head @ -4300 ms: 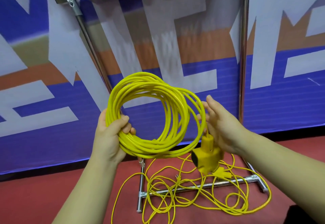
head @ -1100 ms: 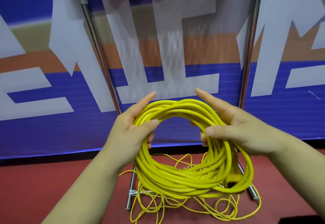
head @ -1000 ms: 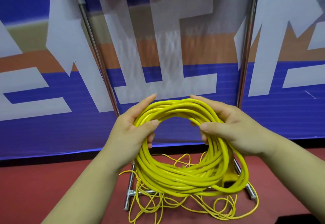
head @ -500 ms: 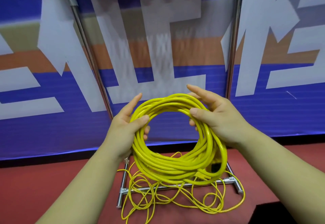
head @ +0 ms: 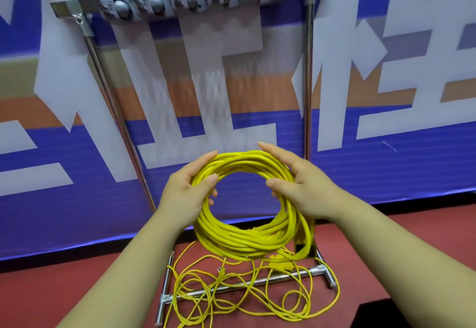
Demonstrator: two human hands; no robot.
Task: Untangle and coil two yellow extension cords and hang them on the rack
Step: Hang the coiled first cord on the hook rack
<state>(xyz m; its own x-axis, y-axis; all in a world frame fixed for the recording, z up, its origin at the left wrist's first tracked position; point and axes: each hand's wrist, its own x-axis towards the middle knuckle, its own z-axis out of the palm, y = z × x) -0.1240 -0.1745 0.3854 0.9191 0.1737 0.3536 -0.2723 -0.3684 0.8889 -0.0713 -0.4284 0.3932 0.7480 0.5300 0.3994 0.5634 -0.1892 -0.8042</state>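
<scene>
Between the rack's (head: 307,83) two uprights, the coiled cord (head: 244,240) hangs upright, with the left hand (head: 183,193) and right hand (head: 306,188) each curled around its upper arc. Seconds earlier only the left hand held it, while the right stood open beside it; winding now appears finished. The hook bar (head: 195,0) has come fully into view above, which suggests hanging comes next. The second cord (head: 231,294) lies tangled across the rack's base rail.

Head camera, single view. Worn on the person's head, wide-angle, facing forward and down. Near: forearms (head: 134,258) fill the lower frame; left grip (head: 184,193) and right grip (head: 309,191) hold the coiled cord (head: 244,240) at centre. Beyond the grips: rack (head: 307,96), wall (head: 386,173); below them, floor (head: 64,296).
</scene>
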